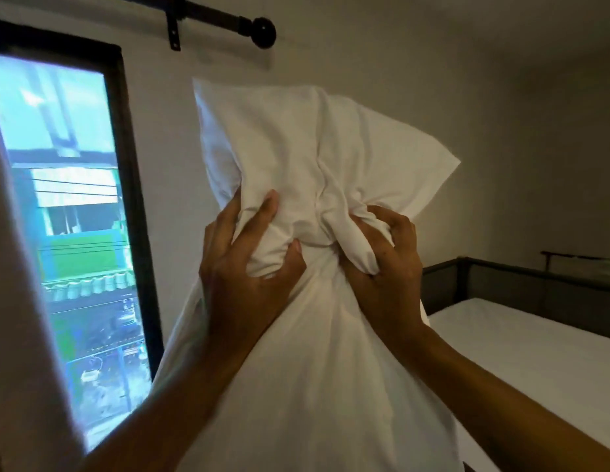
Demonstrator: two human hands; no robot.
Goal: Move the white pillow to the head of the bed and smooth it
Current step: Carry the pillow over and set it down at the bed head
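Observation:
The white pillow (296,148) is held up in the air in front of me, upright, its case bunched in the middle and hanging loose below. My left hand (242,264) grips a fold of the fabric at the centre left. My right hand (388,253) clenches another bunch at the centre right. The bed (535,352), with a white sheet, lies low at the right, and its dark headboard (521,287) runs along the far wall. The pillow hides the bed's near left part.
A tall dark-framed window (75,212) fills the left side, with a pale curtain edge (17,301) in front of it. A black curtain rod (225,22) is fixed high on the wall. A grey wall stands behind the pillow.

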